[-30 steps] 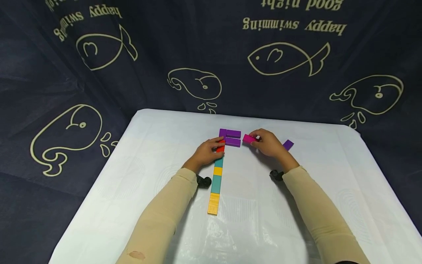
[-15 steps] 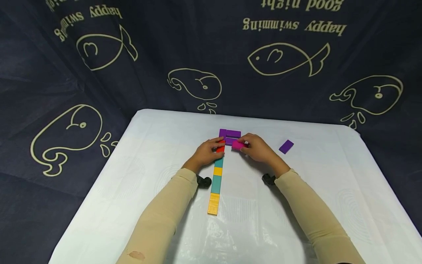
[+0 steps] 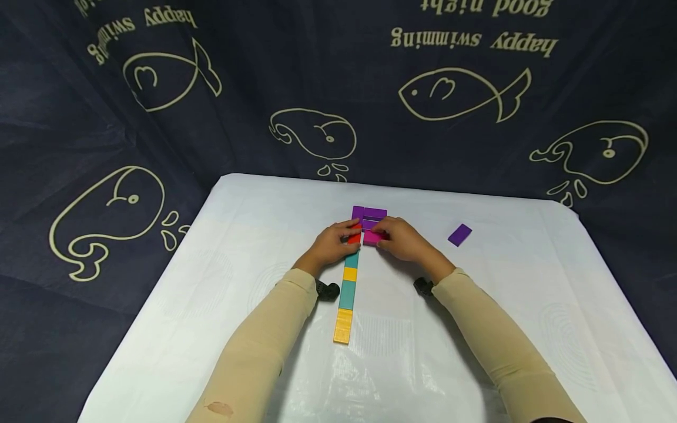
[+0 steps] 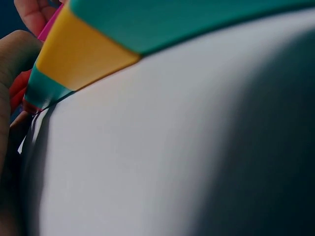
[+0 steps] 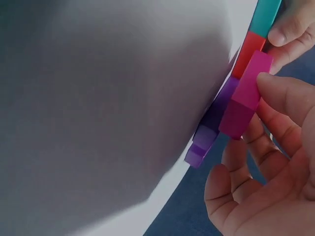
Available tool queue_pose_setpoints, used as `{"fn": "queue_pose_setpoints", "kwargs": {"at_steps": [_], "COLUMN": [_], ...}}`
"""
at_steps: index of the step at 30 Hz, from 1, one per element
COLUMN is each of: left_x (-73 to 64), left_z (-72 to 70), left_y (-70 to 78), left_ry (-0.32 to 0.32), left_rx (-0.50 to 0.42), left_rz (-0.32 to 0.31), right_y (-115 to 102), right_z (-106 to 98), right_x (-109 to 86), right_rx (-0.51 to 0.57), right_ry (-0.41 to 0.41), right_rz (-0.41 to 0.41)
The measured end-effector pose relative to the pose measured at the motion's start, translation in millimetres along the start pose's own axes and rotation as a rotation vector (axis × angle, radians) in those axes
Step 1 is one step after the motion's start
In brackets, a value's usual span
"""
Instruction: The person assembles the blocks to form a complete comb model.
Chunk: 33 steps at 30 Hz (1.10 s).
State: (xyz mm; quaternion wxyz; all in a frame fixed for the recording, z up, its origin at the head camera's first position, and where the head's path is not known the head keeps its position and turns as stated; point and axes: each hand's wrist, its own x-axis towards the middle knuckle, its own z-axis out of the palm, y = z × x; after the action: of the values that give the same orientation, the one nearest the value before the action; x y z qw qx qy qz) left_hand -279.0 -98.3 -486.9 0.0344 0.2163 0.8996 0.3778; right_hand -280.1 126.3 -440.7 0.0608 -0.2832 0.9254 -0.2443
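Note:
My right hand [image 3: 404, 238] pinches a magenta block [image 5: 246, 98] between thumb and fingers. The block is beside the red block [image 5: 248, 54], just nearer than the second purple block [image 3: 368, 224]. Another purple block [image 3: 375, 212] lies parallel beyond it, and an upright-running purple block [image 3: 357, 212] tops the long row. My left hand [image 3: 330, 244] holds the row at the red block, fingers and thumb partly hiding it. Toward me the row continues with a teal block [image 3: 351, 260], a small yellow block [image 3: 349, 274], a longer teal block [image 3: 347, 295] and yellow-orange pieces [image 3: 342, 326].
A loose purple block [image 3: 459, 235] lies on the white tabletop [image 3: 508, 258], right of the right hand. Behind the table's far edge hangs a dark cloth [image 3: 338, 70] printed with fish and whales. Each wrist carries a small black camera.
The right hand has brought the magenta block left and nearer, to the side of the row below the purple blocks. The left hand has stayed in place.

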Motion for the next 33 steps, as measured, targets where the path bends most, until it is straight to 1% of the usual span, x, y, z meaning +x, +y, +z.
{"fn": "queue_pose_setpoints", "kwargs": {"at_steps": [5, 12, 21, 25, 33], "left_x": [0.1, 0.6, -0.3, 0.0, 0.2], "left_z": [-0.8, -1.5, -1.4, -0.8, -0.4], "left_y": [0.4, 1.5, 0.5, -0.3, -0.8], "left_ry": [0.001, -0.005, -0.004, -0.001, 0.000], "left_rx": [0.004, 0.007, 0.005, -0.002, 0.001], "left_rz": [0.007, -0.005, -0.002, 0.003, 0.001], "right_y": [-0.5, -0.8, -6.3, -5.9, -5.3], "right_z": [2.9, 5.3, 6.1, 7.3, 8.9], "right_x": [3.0, 4.7, 4.5, 4.5, 4.6], "right_rx": [-0.045, -0.080, -0.092, -0.107, -0.119], "right_ry": [-0.011, -0.007, -0.006, -0.011, -0.004], "right_rz": [0.000, -0.005, -0.015, -0.011, -0.030]}}
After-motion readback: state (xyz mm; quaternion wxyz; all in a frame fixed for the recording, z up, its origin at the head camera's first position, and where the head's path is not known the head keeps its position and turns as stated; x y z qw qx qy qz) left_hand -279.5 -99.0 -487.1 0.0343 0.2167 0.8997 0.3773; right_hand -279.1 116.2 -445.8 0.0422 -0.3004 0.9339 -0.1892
